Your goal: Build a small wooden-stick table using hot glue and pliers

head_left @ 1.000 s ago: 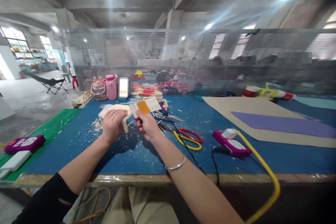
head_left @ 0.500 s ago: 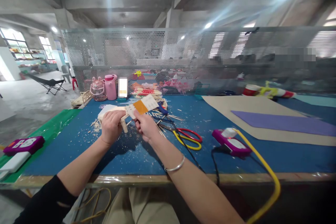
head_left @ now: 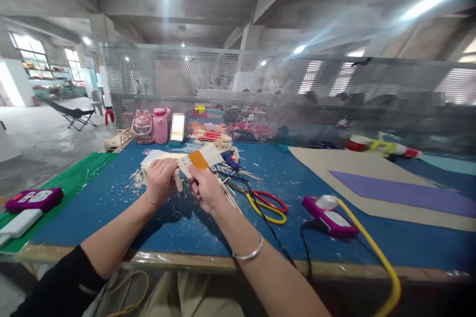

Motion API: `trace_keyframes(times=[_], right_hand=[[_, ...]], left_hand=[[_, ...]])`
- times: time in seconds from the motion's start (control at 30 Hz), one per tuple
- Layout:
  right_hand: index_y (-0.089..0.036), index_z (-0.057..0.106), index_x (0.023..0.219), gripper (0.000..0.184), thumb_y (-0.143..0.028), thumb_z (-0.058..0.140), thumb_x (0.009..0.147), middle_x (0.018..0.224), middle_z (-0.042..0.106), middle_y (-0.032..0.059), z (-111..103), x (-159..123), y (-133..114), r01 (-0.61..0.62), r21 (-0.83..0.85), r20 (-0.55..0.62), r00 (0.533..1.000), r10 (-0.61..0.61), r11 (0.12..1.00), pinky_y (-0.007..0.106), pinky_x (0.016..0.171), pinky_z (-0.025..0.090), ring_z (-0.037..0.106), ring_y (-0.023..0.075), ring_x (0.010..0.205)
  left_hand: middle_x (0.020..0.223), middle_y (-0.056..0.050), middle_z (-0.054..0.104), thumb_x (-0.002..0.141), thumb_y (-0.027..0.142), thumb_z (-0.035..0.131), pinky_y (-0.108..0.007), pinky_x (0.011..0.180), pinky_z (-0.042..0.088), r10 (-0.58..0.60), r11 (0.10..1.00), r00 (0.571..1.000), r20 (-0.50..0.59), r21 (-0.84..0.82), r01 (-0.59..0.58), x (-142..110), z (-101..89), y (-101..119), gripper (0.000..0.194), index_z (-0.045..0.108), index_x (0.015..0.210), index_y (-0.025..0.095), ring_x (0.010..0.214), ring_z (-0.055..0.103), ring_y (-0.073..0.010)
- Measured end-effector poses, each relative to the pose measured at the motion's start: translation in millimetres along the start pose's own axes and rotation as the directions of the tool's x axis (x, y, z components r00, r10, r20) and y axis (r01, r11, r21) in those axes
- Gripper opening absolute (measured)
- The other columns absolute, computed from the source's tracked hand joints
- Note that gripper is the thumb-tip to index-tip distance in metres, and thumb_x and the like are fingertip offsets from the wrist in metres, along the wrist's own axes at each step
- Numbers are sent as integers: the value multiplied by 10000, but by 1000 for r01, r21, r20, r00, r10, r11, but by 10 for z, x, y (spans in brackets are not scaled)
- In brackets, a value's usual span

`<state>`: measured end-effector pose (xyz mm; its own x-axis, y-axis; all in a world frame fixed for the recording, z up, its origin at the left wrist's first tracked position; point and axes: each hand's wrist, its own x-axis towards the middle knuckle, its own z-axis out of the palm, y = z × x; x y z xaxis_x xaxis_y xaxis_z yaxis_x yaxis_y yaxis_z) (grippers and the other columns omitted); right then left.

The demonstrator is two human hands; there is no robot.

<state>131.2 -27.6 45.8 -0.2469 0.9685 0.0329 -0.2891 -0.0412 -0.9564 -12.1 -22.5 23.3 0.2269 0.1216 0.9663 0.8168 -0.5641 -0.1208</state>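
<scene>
My left hand (head_left: 159,183) is closed on a small pale wooden-stick structure (head_left: 179,183), whose thin legs point down toward the table. Much of that structure is hidden behind the fingers. Between the thumb and fingers of my right hand (head_left: 207,189) is a white-and-orange printed card (head_left: 200,160). The card's left end lies against or just over the structure, close to the left fingertips; exact contact cannot be made out. Around and beneath both hands, pale wood chips and dust cover the blue tabletop (head_left: 174,237). Loose wooden sticks (head_left: 231,195) lie right of my right hand.
Scissors (head_left: 273,208) with red and yellow handles lie right of my forearm, beside a blue glue gun (head_left: 231,160) and its black cord. Farther right sits a purple power strip (head_left: 330,218) with a yellow cable. A pink bottle (head_left: 160,126) and a phone (head_left: 177,127) stand at the back.
The whole view has shifted slightly, so the scene sits lower. Both hands keep their grips; the card has tilted a little and sits slightly closer to the left hand.
</scene>
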Motion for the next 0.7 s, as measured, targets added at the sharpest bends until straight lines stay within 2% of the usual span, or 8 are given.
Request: trace_keyframes(times=[0.13,0.2,0.3,0.47,0.6,0.63,0.7], right_hand=[[-187,407,452,450,-515,629,663,237,289,-97,2,-5,-8,5,12,-131,991,-3,1000,188,284,117,206,32,226],[-189,409,447,454,-525,616,673,236,284,-95,7,-15,6,-7,-13,-109,994,6,1000,193,284,117,204,36,227],[-184,447,451,453,-550,607,666,250,331,-78,15,-21,53,42,-126,-42,998,-48,991,205,289,146,242,47,234],[-192,437,446,478,-594,584,659,260,336,-77,-37,25,86,123,-199,-165,974,-157,972,214,308,149,254,46,256],[-193,450,430,492,-606,557,674,269,347,-67,-27,24,94,169,-295,-11,984,-180,941,216,319,178,279,54,266],[-192,449,425,495,-604,554,677,273,351,-64,-18,21,96,184,-314,-4,981,-195,931,218,323,185,285,57,272],[-194,442,416,499,-605,551,677,277,357,-58,-11,21,103,202,-341,-68,969,-238,918,223,331,196,295,65,285]], left_hand=[[840,-77,690,792,96,456,-306,703,413,-3,1000,1000,31,-26,4,6,-3,30,178,572,909,163,785,614,-191],[829,-78,688,794,107,459,-306,697,412,-17,1000,999,29,-26,18,6,-1,35,161,572,895,160,774,614,-192],[816,-81,685,792,105,463,-305,690,409,-42,999,999,14,-8,42,6,0,29,131,569,848,157,765,615,-193],[839,-71,688,803,117,449,-307,704,402,-43,999,998,45,-31,45,6,6,34,162,576,890,168,797,617,-192],[802,-79,684,806,121,440,-306,680,397,-60,998,997,55,12,59,4,14,25,146,576,844,159,757,616,-192],[801,-79,685,805,120,441,-305,679,397,-57,998,997,57,13,56,1,12,18,146,576,841,159,753,615,-192],[823,-76,688,803,119,443,-306,692,399,-50,999,996,67,-2,50,-8,7,6,157,579,867,164,779,616,-192]])
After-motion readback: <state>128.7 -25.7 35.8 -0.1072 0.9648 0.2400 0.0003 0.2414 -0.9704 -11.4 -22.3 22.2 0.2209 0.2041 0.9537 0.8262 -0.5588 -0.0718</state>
